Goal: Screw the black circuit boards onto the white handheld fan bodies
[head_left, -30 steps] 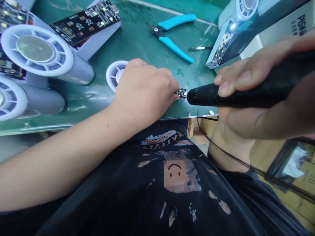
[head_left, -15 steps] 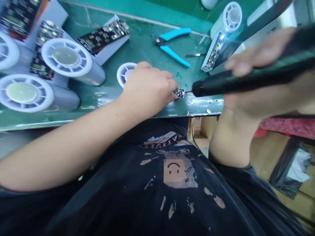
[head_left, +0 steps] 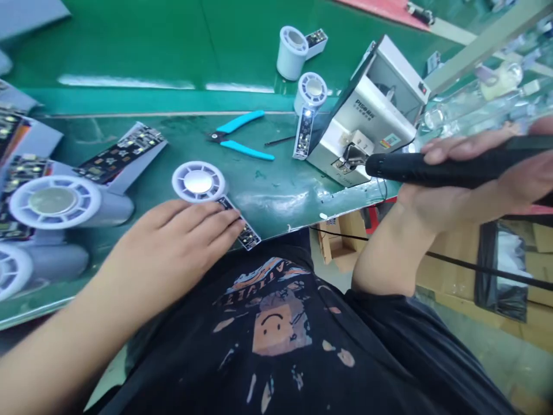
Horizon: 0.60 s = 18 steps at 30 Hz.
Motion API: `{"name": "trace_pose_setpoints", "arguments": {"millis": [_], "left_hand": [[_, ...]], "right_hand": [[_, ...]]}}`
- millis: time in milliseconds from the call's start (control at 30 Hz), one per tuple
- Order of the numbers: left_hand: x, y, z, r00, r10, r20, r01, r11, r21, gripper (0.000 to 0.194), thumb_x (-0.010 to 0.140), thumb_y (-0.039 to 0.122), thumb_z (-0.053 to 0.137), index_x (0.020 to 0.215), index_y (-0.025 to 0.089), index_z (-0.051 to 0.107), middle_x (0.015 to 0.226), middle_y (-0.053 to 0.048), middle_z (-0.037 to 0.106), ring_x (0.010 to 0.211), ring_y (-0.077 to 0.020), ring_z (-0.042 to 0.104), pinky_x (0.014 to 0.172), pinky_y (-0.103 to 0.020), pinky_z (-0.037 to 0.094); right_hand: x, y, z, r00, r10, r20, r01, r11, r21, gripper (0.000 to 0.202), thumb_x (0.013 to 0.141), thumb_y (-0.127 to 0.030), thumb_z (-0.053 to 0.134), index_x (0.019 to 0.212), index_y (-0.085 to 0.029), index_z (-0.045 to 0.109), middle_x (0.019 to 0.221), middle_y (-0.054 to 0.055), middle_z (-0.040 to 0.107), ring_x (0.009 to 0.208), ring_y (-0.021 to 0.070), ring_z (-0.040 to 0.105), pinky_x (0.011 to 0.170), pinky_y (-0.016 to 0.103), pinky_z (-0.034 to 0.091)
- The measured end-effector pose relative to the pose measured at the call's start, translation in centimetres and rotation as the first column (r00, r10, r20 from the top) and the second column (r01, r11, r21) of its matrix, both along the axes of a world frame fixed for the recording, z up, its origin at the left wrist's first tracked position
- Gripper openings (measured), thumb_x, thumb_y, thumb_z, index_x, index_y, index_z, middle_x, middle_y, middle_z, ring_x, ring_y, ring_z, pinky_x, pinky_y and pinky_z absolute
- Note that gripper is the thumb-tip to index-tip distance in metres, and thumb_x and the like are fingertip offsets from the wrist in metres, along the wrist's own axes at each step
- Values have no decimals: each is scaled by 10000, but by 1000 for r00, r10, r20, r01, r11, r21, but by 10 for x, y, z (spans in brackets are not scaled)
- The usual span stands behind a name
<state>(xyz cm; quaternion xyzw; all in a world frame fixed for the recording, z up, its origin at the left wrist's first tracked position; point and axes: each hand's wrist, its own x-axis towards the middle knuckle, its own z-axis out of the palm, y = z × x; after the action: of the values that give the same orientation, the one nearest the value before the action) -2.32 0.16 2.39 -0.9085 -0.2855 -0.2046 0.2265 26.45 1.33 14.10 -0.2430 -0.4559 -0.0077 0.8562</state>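
My left hand [head_left: 184, 245] lies over a white device, its fingers across the flat arm with an exposed circuit board [head_left: 250, 235]. That device has a cylinder with a spoked ring end [head_left: 199, 182], resting on the green bench near its front edge. The thumb is hidden. In my right hand [head_left: 432, 190] is a black electric screwdriver [head_left: 397, 167], held level and pointing left. Its tip meets the front outlet of a silver screw feeder [head_left: 367, 121]; the bit itself is hard to make out there.
Blue-handled cutters [head_left: 246, 151] lie open on the bench [head_left: 268, 193] beside a thin dark rod [head_left: 279, 140]. Similar white devices stand on the left [head_left: 73, 202] and at the back [head_left: 291, 55]; one with a lit board [head_left: 304, 134] leans close to the feeder. Cardboard boxes [head_left: 345, 239] are below.
The screwdriver has left the board by my left hand and is now at the screw feeder. My left hand has slid back along the device, uncovering its ring end. The view has shifted right.
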Motion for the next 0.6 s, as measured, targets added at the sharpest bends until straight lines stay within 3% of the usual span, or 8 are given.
{"name": "trace_pose_setpoints", "arguments": {"millis": [67,167,267,433,600], "left_hand": [[6,-13,-1,997,75,-25,-74,997,28,515,1000,107,262,1105,167,763,1143,-78,773,1012,-242,734,776,-407,602],[15,-26,-1,994,111,-20,-110,993,50,438,960,79,354,1074,117,775,1131,-147,767,1006,-324,733,770,-448,605],[21,-30,-2,991,137,-8,-136,989,55,409,952,76,375,1057,97,770,1149,-171,754,1027,-336,724,779,-439,600],[26,-30,0,974,225,-29,-224,973,48,481,938,38,315,1055,124,774,1123,-172,750,944,-289,746,667,-364,614],[20,-31,1,986,162,-28,-161,987,32,483,943,45,309,1015,85,786,1063,-194,764,978,-337,753,706,-417,648]], "right_hand": [[2,9,-3,994,-34,101,29,998,50,337,1001,-330,136,916,-252,452,552,-125,450,424,24,474,437,215,389],[3,20,-7,990,15,141,-29,995,99,159,964,-350,376,958,-221,469,565,-114,463,431,36,461,429,208,386],[1,23,-8,989,23,147,-37,995,91,205,958,-434,461,954,-229,465,562,-111,423,429,52,440,425,220,385],[2,26,-9,978,16,209,-36,995,94,269,945,-510,559,898,-250,509,575,-94,406,453,59,466,451,218,424],[5,31,-15,954,12,298,-61,986,153,346,841,-556,707,941,-246,591,595,-82,483,468,58,499,457,229,428]]}}
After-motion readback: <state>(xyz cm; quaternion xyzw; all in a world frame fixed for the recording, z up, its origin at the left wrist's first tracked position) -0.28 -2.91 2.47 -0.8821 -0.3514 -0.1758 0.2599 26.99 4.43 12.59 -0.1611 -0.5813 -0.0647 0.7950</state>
